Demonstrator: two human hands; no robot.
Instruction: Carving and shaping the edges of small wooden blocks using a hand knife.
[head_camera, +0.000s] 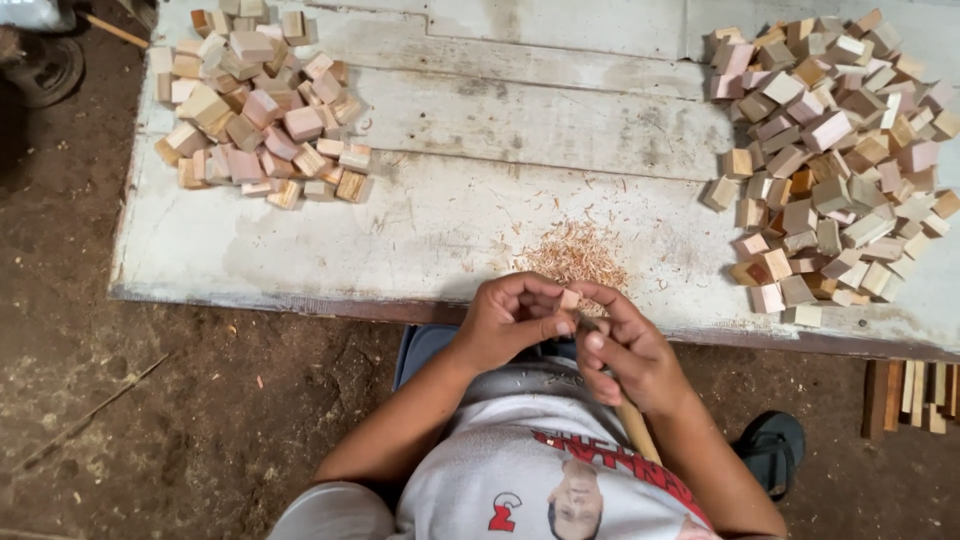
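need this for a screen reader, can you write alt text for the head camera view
Seen from above, a person's left hand holds a small wooden block while the right hand grips a wooden-handled tool against it, over a worn white board. Shavings lie ahead, with block piles at left and right.

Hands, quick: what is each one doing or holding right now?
Left hand: closed on a small wooden block, pinched at the fingertips.
Right hand: closed around a wooden-handled tool, its tip at the block.

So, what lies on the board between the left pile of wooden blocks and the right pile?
In the head view, mostly bare board; a small heap of wood shavings lies nearer the hands, between left pile and right pile.
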